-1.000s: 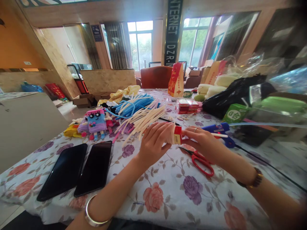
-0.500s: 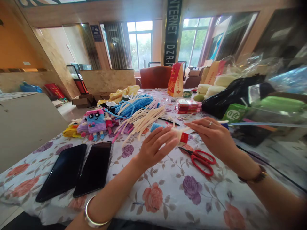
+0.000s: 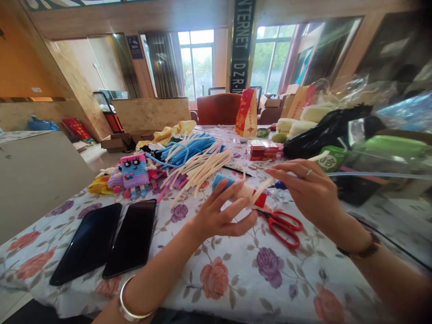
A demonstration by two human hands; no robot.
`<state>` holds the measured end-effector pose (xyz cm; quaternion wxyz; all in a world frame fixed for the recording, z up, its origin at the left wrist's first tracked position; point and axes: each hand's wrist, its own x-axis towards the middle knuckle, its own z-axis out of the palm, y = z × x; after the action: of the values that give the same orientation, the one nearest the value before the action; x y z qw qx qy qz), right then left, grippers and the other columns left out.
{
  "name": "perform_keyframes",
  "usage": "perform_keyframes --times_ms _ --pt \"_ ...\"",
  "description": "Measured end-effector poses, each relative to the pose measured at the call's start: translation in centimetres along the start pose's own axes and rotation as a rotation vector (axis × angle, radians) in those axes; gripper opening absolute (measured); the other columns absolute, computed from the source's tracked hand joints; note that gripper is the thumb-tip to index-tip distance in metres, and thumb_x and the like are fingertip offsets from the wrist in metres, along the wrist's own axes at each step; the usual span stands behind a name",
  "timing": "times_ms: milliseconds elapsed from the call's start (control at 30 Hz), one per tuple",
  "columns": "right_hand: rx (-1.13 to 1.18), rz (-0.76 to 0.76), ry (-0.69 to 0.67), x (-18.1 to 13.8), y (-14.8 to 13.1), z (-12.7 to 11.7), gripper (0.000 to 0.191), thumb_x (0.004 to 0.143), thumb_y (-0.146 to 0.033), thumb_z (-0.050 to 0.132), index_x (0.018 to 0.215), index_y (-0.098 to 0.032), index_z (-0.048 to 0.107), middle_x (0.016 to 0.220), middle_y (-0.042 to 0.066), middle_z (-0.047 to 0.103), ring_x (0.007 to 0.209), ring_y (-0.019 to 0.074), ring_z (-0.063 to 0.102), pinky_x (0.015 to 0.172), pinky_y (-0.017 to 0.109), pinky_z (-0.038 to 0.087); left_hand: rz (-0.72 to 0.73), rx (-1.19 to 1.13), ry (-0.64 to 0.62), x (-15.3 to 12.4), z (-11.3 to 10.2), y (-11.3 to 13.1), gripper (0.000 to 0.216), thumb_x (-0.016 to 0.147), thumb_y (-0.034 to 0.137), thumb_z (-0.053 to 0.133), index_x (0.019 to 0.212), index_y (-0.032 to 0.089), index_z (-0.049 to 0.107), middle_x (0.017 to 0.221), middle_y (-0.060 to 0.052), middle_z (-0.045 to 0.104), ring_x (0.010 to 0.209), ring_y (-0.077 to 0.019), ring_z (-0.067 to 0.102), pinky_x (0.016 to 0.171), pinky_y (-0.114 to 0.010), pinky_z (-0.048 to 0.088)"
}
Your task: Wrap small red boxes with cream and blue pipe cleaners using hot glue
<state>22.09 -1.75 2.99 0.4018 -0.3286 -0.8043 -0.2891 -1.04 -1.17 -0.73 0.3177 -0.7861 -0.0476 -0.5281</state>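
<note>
My left hand (image 3: 222, 213) is closed around a small red box (image 3: 260, 199) wrapped partly in blue and partly in cream fuzzy strips. The blue wrapping (image 3: 221, 181) shows at the far left end, while bare red shows at the right end. From the box a cream pipe cleaner (image 3: 264, 186) runs up to my right hand (image 3: 305, 184), pinched between thumb and fingers, and its loose end sticks out beyond the knuckles. Just below the box lie red-handled scissors (image 3: 285, 228) on the flowered tablecloth (image 3: 236, 270).
Piles of cream (image 3: 205, 168) and blue pipe cleaners (image 3: 185, 150) lie ahead. A finished blue-and-pink doll (image 3: 134, 174) sits left, above two dark phones (image 3: 88, 243) (image 3: 131, 238). Stacked red boxes (image 3: 261, 150), a black bag (image 3: 324, 132) and a green box (image 3: 332, 157) stand on the right.
My left fingers have spread and turned, showing more of the wrapped box. The right hand has shifted slightly right, with the cream strip now lifted and visible between both hands.
</note>
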Motion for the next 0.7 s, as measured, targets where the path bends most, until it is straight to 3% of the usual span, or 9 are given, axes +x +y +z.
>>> perform_keyframes --times_ms 133,333,533,700 --pt "0.008 0.019 0.003 0.1 -0.2 -0.2 0.042 0.086 -0.005 0.046 0.116 -0.032 0.059 0.103 0.003 0.067 0.095 0.0214 0.059 0.088 0.040 0.047 0.019 0.019 0.005 0.2 0.0 0.1 0.026 0.068 0.006 0.069 0.082 0.024 0.057 0.101 0.002 0.057 0.126 -0.0261 0.046 0.106 -0.049 0.039" --pt "-0.003 -0.042 -0.024 0.3 -0.5 0.1 0.034 0.086 -0.006 0.048 0.111 -0.024 0.063 0.096 0.005 0.068 0.087 0.0198 0.059 0.082 0.037 0.048 0.099 0.082 -0.026 0.3 -0.2 0.2 0.020 0.073 0.015 0.067 0.086 0.023 0.055 0.096 0.000 0.051 0.122 -0.0281 0.049 0.096 -0.045 0.049" --pt "-0.009 -0.089 -0.137 0.1 -0.3 0.6 0.030 0.088 -0.011 0.046 0.112 -0.019 0.062 0.093 0.007 0.068 0.084 0.0202 0.057 0.078 0.037 0.047 0.013 0.030 -0.012 0.5 0.0 0.5 0.028 0.073 0.008 0.062 0.092 0.027 0.052 0.096 0.000 0.049 0.120 -0.0247 0.051 0.097 -0.047 0.049" --pt "-0.001 -0.071 -0.155 0.1 -0.3 0.8 0.032 0.088 -0.009 0.045 0.110 -0.023 0.064 0.090 0.005 0.068 0.082 0.0193 0.058 0.076 0.036 0.046 -0.120 -0.084 -0.024 0.4 0.1 0.5 0.035 0.073 0.016 0.067 0.100 0.026 0.048 0.111 -0.004 0.052 0.118 -0.0224 0.052 0.100 -0.050 0.044"
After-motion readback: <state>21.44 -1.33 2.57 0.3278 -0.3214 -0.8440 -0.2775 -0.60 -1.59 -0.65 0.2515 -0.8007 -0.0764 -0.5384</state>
